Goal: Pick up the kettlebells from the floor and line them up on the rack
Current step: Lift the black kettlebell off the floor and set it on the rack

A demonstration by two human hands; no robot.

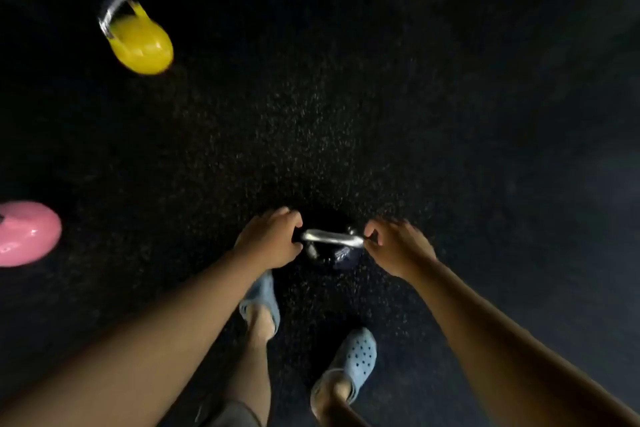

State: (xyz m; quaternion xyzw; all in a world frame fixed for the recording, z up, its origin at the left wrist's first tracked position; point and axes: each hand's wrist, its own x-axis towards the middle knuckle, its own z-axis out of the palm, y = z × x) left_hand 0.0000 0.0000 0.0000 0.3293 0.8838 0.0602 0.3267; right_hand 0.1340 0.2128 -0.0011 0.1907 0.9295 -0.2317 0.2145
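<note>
Left hand (268, 239) and right hand (398, 248) clamp dark kettlebell (341, 258) handle (330, 237) ends; lift evenly, clear of near feet.

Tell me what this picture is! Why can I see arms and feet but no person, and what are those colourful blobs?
The camera sits on a person's head and looks down, so you see only their arms, legs and blue clogs. The left hand and right hand each curl their fingers around one end of the silver handle of a dark kettlebell, a heavy exercise weight. The blobs are more kettlebells standing on the black floor: a yellow kettlebell and a pink kettlebell at the left edge. The picture is blurry because the head is moving.
</note>
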